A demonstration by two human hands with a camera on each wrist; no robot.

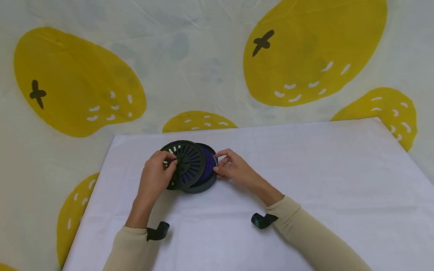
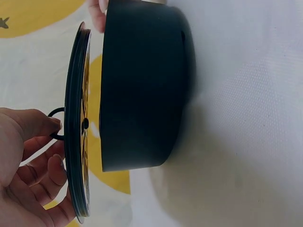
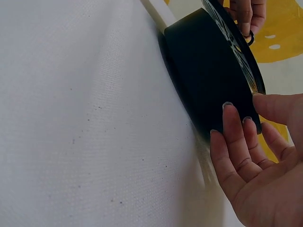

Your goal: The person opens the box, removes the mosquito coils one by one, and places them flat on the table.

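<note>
A round dark slotted lid (image 1: 193,163) is held tilted above a round dark tin (image 1: 200,188), shifted to its left. My left hand (image 1: 155,174) pinches the small ring handle (image 2: 57,110) on top of the lid between thumb and finger. In the left wrist view a gap separates the lid from the tin (image 2: 142,90). Something purple-blue (image 1: 209,170) shows inside the tin; the lid hides the rest of it. My right hand (image 1: 237,168) holds the tin's right side, thumb at the rim and fingers against the outer wall.
The tin stands on a white cloth-covered table (image 1: 327,221), towards its far edge. Behind hangs a pale cloth (image 1: 195,68) printed with large yellow fruit shapes. A dark wrist-worn device (image 1: 158,231) sticks out from the left sleeve, another dark device (image 1: 263,221) from the right.
</note>
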